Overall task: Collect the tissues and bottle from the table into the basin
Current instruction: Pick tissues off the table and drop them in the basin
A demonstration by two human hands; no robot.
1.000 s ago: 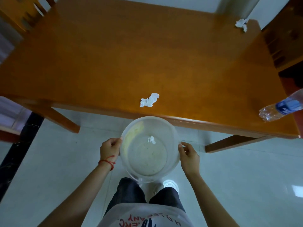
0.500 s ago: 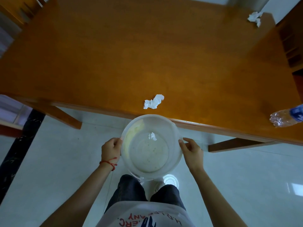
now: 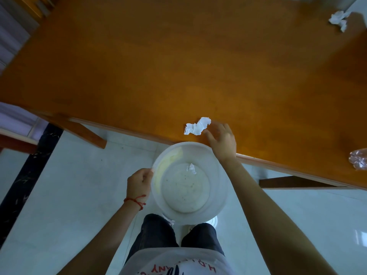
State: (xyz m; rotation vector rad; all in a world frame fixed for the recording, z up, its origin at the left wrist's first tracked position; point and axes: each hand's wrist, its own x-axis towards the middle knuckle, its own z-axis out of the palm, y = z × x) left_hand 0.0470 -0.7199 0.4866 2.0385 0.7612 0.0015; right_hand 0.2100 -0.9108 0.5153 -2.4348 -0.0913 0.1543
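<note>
My left grip (image 3: 139,182) pinches the round translucent white plastic basin's (image 3: 222,187) rim, a small tissue scrap (image 3: 191,168) inside; my right grip (image 3: 222,140) spreads open, empty, beside the crumpled white tissue (image 3: 197,126) near the orange wooden surface's (image 3: 158,66) edge; another crumpled tissue (image 3: 338,19) lies far off; the clear plastic bottle (image 3: 359,160) lies at right.

The table (image 3: 178,66) is showing a warm orange-brown. A crumpled tissue (image 3: 196,127) at its 6 o'clock edge is glowing white, like another tissue (image 3: 338,18) at 1 o'clock. The basin (image 3: 216,211) is looking translucent white, yellowish at 10 o'clock. A red string (image 3: 136,201) is circling one wrist.
</note>
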